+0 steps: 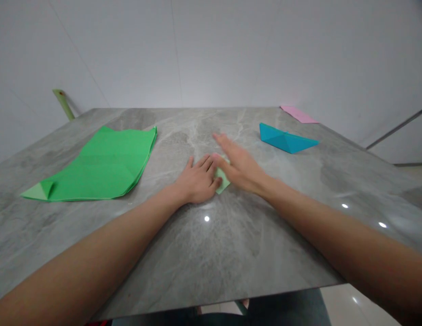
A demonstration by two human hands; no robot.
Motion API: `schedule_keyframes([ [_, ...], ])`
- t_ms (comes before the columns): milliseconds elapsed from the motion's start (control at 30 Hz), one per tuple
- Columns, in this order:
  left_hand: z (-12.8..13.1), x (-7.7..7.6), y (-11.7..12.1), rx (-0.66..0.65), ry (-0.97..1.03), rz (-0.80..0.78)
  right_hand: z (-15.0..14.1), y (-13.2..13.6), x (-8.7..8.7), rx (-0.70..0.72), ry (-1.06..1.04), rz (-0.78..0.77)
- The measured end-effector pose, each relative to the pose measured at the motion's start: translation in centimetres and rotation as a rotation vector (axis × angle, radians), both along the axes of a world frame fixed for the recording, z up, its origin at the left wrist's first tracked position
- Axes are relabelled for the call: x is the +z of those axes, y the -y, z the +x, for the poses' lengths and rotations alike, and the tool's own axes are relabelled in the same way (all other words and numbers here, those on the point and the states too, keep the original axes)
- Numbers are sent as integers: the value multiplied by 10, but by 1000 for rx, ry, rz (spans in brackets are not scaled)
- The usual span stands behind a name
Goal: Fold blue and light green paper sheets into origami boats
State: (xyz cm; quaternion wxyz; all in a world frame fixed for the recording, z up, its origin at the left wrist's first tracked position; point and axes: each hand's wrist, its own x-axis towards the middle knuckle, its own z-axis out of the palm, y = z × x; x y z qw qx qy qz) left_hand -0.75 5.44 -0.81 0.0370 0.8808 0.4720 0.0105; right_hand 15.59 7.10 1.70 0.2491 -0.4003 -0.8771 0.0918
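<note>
Far left of the hands lies a stack of green origami paper (102, 165), its near corner folded up in a paler flap (39, 190); a loose edge there could lift or slip if a forearm brushes it. The left hand (199, 179) rests palm down with its fingers slightly parted and gently curved, the forearm (95, 242) slanting in from the lower left. Its fingertips reach the small pale green folded paper (223, 181), which lies on the polished stone tabletop (183, 258) between the hands, partly hidden beneath them. (Whether a fold lies underneath cannot be told from here.) The right hand (238, 165) lies flatter, its fingers long and close together, angled up and left past the paper, with its forearm (336, 222) coming in from the right. Neither hand clearly pinches. On such slick stone, uneven pressure could make the small paper skid or skew a crease, and a sweep of the right hand could knock it aside. Farther right sit a blue paper boat (285, 139) and, beyond it, a pink paper sheet (299, 114) near the table's far edge.
</note>
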Motion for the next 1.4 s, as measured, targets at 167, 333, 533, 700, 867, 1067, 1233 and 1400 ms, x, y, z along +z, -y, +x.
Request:
schedule_keyframes([
  [167,2,2,1,-13,14,-10,-9,-8,-28,64,240,-189],
  [333,2,1,-1,24,30,-47,0,-12,-35,-7,290,-163],
  [533,2,0,3,49,23,-32,2,-15,-35,-65,364,-149],
  [700,-1,3,18,55,-41,-68,1,-16,-34,-57,408,-142],
  [867,-5,3,19,62,-20,-49,2,-12,-32,-53,411,-139],
  [1067,-9,1,15,46,-13,-61,6,-5,-27,-40,442,-175],
  [1233,-7,-1,14,45,3,-38,6,-8,-30,-78,408,-158],
  [1400,-6,0,15,74,14,-59,3,-6,-31,-103,427,-150],
])
